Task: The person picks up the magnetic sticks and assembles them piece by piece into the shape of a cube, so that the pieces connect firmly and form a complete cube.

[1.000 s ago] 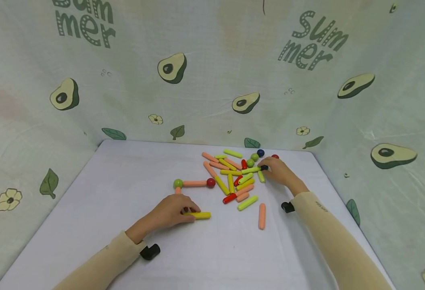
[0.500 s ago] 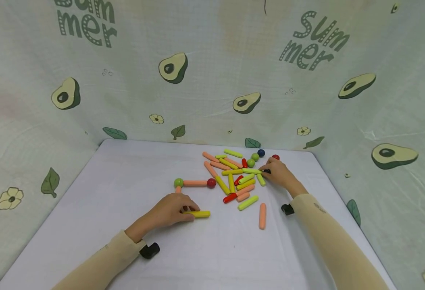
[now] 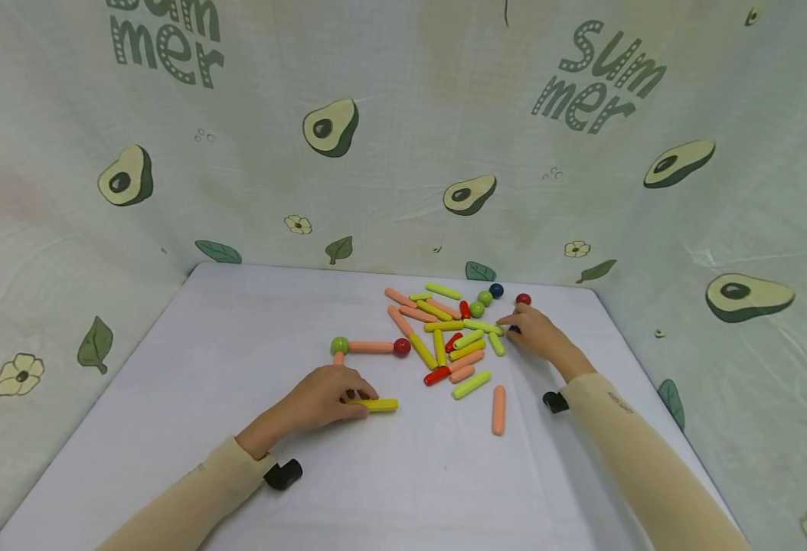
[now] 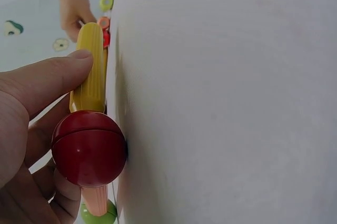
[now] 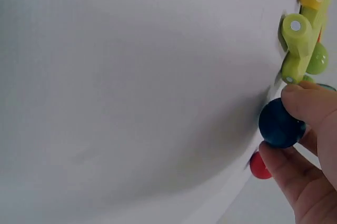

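My left hand (image 3: 321,399) pinches a yellow ribbed stick (image 4: 89,71) between thumb and fingers, low over the table. A dark red ball (image 4: 89,150) joins the stick's near end; a pink stick (image 4: 96,200) and a green ball (image 4: 103,216) follow behind it. In the head view, a pink stick (image 3: 370,347) links a green ball (image 3: 339,346) and a red ball (image 3: 402,347) beyond this hand. My right hand (image 3: 537,337) pinches a dark blue ball (image 5: 281,123) at the pile's right side. A light green stick (image 3: 482,327) lies just left of its fingertips.
A loose pile of pink, yellow, red and light green sticks (image 3: 438,357) covers the table's back right. Behind it are green balls (image 3: 485,298), another dark blue ball (image 3: 496,291) and a red ball (image 3: 524,299). One pink stick (image 3: 498,410) lies apart, nearer the front.
My right hand has drawn slightly right and nearer with the blue ball, which now stands apart from the light green stick. That stick's right end has dropped lower. The left hand has barely moved.
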A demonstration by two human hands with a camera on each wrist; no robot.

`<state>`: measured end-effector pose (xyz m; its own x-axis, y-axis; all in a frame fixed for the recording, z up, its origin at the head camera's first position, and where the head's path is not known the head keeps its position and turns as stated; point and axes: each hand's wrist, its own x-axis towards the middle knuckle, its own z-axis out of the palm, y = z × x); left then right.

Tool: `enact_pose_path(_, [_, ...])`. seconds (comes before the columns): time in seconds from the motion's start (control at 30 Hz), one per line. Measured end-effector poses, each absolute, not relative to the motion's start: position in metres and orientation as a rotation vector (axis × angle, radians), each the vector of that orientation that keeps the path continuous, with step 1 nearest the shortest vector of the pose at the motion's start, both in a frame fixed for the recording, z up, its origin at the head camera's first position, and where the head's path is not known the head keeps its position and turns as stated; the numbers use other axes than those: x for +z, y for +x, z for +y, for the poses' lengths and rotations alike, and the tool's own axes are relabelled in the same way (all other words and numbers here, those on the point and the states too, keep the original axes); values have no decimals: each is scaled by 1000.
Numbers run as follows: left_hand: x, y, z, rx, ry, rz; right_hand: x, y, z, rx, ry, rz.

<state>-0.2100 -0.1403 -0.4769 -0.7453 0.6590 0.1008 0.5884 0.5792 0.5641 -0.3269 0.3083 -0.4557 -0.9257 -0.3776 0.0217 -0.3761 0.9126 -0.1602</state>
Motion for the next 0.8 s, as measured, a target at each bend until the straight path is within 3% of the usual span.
enact_pose_path(0.23, [-477,-209,-141,911,1062,2677,-445,-313,306,-398,-453,3194])
enact_pose_path(0.53, [-477,-210,-140,899,1046,2678,-424,-260,252,-686,-732,3126])
enact_pose_path(0.8, [-477,-209,-139,890,1039,2676,-432,-220,201,-890,-877,2844])
